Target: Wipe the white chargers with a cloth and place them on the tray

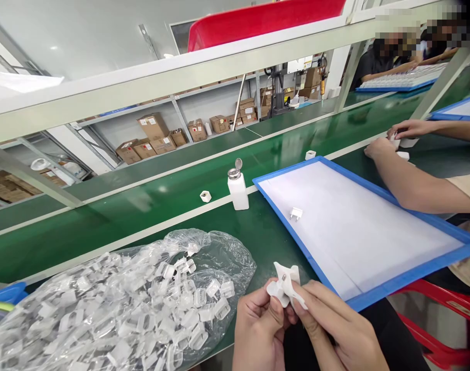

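Observation:
My left hand point(258, 330) and my right hand point(335, 330) meet at the bottom centre, fingers pinched together around a small white plug part point(283, 283). The right fingers hold a white cloth or wrapper against it. Just left of my hands lies a clear plastic bag point(115, 309) heaped with several white plug parts. One more white plug part point(295, 213) lies alone on the white tray with a blue rim point(373, 296) to the right of my hands.
A white pump bottle point(238, 188) stands beside the tray's far corner. Small white parts point(205, 196) point(310, 154) sit on the green conveyor belt point(142, 201). A co-worker's arms point(408, 180) work at the right. Cardboard boxes point(153, 134) fill shelves behind.

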A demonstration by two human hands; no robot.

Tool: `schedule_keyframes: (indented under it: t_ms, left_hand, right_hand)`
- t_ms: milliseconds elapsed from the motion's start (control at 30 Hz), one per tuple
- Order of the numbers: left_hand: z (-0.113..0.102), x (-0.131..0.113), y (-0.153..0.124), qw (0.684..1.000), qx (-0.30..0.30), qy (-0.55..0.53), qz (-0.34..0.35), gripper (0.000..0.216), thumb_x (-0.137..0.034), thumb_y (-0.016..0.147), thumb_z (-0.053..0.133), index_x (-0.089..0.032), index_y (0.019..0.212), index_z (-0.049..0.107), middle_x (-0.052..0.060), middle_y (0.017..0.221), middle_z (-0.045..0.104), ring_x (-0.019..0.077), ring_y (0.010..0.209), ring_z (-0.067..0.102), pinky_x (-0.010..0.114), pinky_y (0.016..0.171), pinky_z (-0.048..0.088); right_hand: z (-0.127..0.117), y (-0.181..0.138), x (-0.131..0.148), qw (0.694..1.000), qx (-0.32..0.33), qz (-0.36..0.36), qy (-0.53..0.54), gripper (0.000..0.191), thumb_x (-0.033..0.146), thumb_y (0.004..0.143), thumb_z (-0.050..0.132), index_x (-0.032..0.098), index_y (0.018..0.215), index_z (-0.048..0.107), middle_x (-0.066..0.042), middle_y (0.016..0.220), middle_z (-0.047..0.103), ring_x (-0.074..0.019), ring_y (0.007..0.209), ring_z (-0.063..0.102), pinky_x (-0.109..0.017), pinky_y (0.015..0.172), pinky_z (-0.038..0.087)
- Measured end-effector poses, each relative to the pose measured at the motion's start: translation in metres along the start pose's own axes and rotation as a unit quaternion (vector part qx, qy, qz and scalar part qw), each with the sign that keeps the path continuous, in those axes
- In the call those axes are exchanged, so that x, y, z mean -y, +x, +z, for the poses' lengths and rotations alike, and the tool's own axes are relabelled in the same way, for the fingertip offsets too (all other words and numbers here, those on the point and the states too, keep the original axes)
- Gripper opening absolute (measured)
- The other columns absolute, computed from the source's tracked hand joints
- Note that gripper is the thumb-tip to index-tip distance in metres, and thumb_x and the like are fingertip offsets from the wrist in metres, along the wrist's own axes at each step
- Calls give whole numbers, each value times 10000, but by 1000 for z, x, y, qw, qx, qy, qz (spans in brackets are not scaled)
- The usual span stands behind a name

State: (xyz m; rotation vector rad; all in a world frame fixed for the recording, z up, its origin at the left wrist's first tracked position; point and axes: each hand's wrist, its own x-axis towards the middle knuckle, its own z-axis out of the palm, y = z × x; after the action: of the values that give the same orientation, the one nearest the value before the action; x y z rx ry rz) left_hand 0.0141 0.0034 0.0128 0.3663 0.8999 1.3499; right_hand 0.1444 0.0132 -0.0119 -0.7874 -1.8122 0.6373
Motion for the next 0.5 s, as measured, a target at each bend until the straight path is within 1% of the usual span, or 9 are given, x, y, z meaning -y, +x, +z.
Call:
schedule_keyframes:
  t_ms: [100,167,200,267,333,400,500]
  left_hand:
    - [3,0,1,999,-23,-41,-27,405,-432,560,974,-101,602,745,9,599,560,97,602,483,215,631,403]
    - [7,0,1,998,-26,-51,-32,393,-413,560,977,-102,584,738,11,603,566,96,603,491,216,635,416]
    - [8,-1,1,998,-27,-53,-31,388,-408,559,978,-103,587,740,6,602,560,93,601,485,215,631,417]
    - [11,-1,1,998,-33,-51,-28,387,-403,551,981,-101,588,741,-8,592,534,81,588,453,210,611,405]
    - [11,-2,1,998,-45,-36,-26,374,-374,536,988,-93,601,749,-7,588,530,77,591,438,197,593,385]
    - [11,-1,1,998,-59,-13,-27,342,-321,520,988,-89,644,769,-1,584,540,79,599,441,185,584,366]
    - [10,0,2,996,-80,3,-26,310,-274,505,969,-95,672,779,19,610,579,103,624,476,200,592,378]
  right_hand:
    - [4,-9,-6,998,-45,-16,-44,447,-32,944,548,143,1346,637,-123,1049,654,-177,903,688,-238,741,610]
    - [6,-10,-7,992,-81,-61,-72,492,-60,924,554,134,1371,626,-115,1019,648,-174,888,672,-245,726,605]
    - [7,-9,-7,989,-89,-85,-82,521,-73,916,555,120,1396,606,-113,993,644,-175,875,661,-258,715,600]
    - [6,-4,-6,984,-80,-129,-96,559,-74,912,567,94,1445,558,-117,952,640,-187,843,639,-294,677,586]
    - [4,1,-5,982,-46,-148,-112,564,-38,928,577,81,1477,519,-122,914,640,-197,793,620,-323,631,565]
    - [3,4,-4,981,-20,-149,-127,542,5,954,562,93,1487,510,-108,863,636,-198,737,608,-334,601,550]
    - [4,2,-2,982,-14,-133,-132,521,24,972,539,88,1488,509,-94,819,616,-198,707,604,-331,591,541]
